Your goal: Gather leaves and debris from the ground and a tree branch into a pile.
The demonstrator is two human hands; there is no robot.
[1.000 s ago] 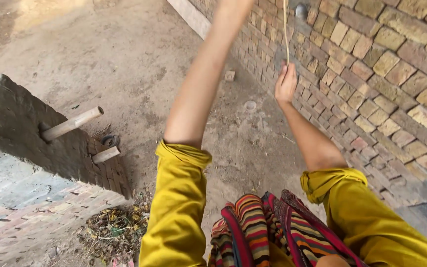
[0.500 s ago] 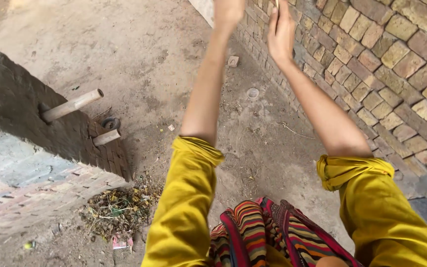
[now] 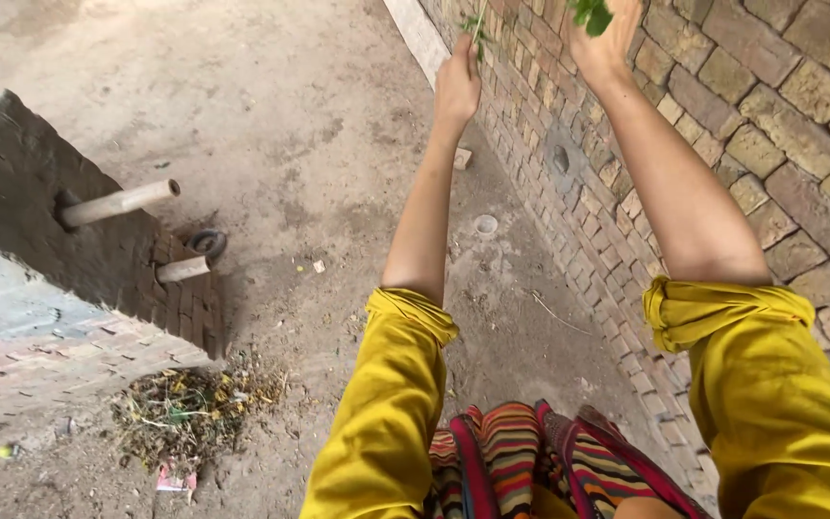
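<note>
Since 0.5 seconds ago both our hands have gained greenery against the yellowish brick wall (image 3: 770,125). Our left hand (image 3: 456,85) is closed round a thin green leafy stem (image 3: 477,27), pinched at its lower end. Our right hand (image 3: 605,43) grips a small green leaf cluster (image 3: 592,13) near the top edge, fingers curled shut.

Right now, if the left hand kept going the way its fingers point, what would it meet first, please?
Probably only the green sprig that the left hand already pinches; beyond it the way runs out of frame, beside the brick wall.
</note>
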